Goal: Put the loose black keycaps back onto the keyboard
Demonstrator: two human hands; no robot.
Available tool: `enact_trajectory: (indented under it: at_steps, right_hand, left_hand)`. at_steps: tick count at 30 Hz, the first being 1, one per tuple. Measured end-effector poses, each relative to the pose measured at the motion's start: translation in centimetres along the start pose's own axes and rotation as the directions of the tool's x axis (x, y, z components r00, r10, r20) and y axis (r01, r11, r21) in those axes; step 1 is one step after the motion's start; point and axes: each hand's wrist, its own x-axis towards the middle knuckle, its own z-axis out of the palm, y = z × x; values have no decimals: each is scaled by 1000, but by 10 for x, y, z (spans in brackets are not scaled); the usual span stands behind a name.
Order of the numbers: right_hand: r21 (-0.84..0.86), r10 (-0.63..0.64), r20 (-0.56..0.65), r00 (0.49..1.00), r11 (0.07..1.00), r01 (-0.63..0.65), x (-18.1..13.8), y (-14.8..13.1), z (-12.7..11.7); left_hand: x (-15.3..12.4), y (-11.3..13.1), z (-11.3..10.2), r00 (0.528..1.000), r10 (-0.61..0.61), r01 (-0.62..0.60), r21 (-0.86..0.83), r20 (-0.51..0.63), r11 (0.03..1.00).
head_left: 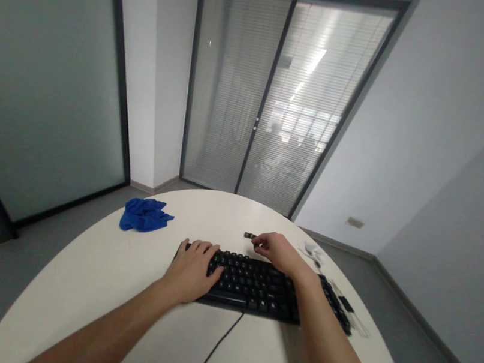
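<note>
A black keyboard lies across the white round table, its cable running toward me. My left hand rests flat on the keyboard's left end, fingers stretched out. My right hand is past the keyboard's far edge, fingers curled in a pinch next to a few small dark pieces on the table. What the pinch holds is too small to name.
A crumpled blue cloth lies at the table's far left. Small white items and a thin tool sit to the right of the keyboard. Glass doors with blinds stand behind the table.
</note>
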Motion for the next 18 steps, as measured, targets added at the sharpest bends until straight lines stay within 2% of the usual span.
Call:
enact_trajectory:
  at_steps: [7,18]
  right_hand:
    - [69,0,133,991,998,-10,-22,4,-7]
    - [99,-21,158,987,995,5,-15,13,3]
  left_hand:
    - [0,0,2,1000,5,-5,0,-1,1000]
    - [0,0,1,1000,14,-14,7,-5,1000]
